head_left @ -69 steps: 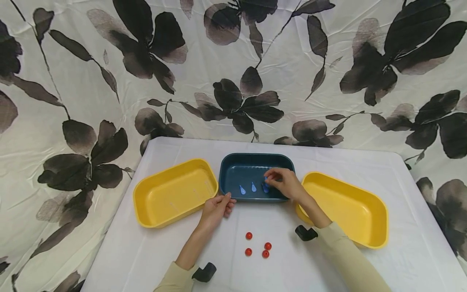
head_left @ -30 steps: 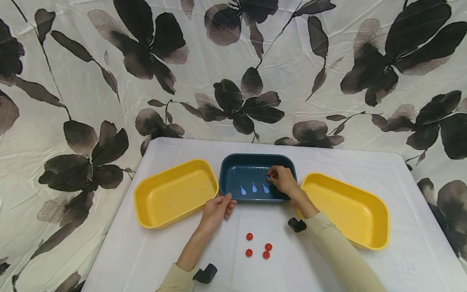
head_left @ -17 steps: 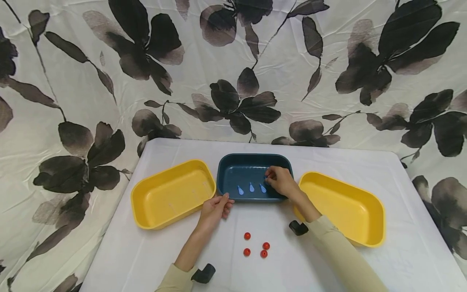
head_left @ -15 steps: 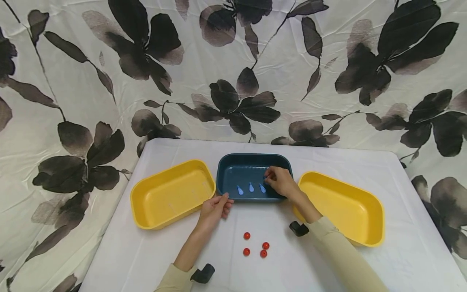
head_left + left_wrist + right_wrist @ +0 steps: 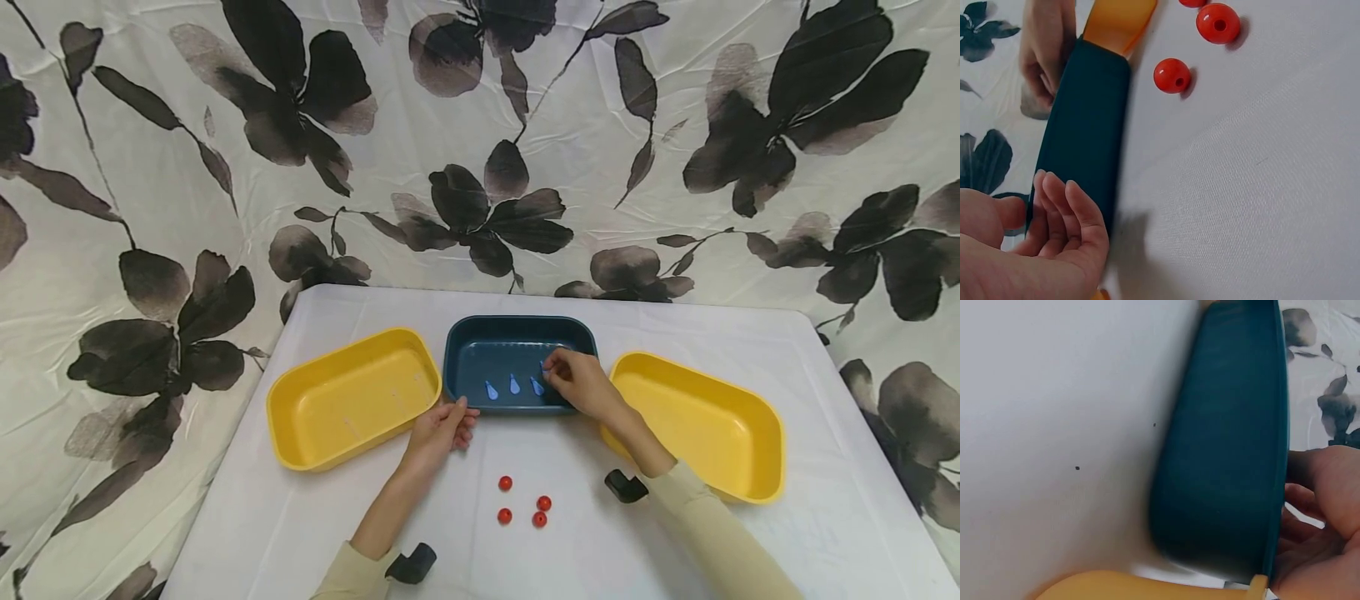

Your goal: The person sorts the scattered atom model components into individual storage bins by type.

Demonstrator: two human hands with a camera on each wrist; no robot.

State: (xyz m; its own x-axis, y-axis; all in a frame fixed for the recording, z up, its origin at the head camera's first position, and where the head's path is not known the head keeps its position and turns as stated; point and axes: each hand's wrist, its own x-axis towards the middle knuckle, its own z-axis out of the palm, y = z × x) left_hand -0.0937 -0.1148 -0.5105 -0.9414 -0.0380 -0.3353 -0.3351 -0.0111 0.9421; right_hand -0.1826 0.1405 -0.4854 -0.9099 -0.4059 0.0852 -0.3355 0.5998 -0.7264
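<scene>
Thumb and fingertips of my right hand (image 5: 581, 379) pinch a small blue teardrop piece (image 5: 544, 367) over the dark blue tray (image 5: 480, 408). Three more light blue teardrop pieces (image 5: 514, 384) lie in a row on that tray's floor, near its front wall. My left hand (image 5: 437, 429) holds the tray's front left corner, thumb at the rim and fingers along the outer wall. In the left wrist view, the fingers (image 5: 1075, 215) curl loosely against the tray's side. The tray wall hides part of the right fingertips in the right wrist view.
A yellow tray (image 5: 300, 454) with a few thin, clear pieces stands left of the blue tray. Another yellow tray (image 5: 772, 467) stands to the right, under the right forearm. Several red round beads (image 5: 505, 517) with holes lie on the white cloth in front.
My right hand shifts slightly right, then comes back a little toward me, the blue piece still between its fingers. The third teardrop shows more fully than at first. My left hand stays put.
</scene>
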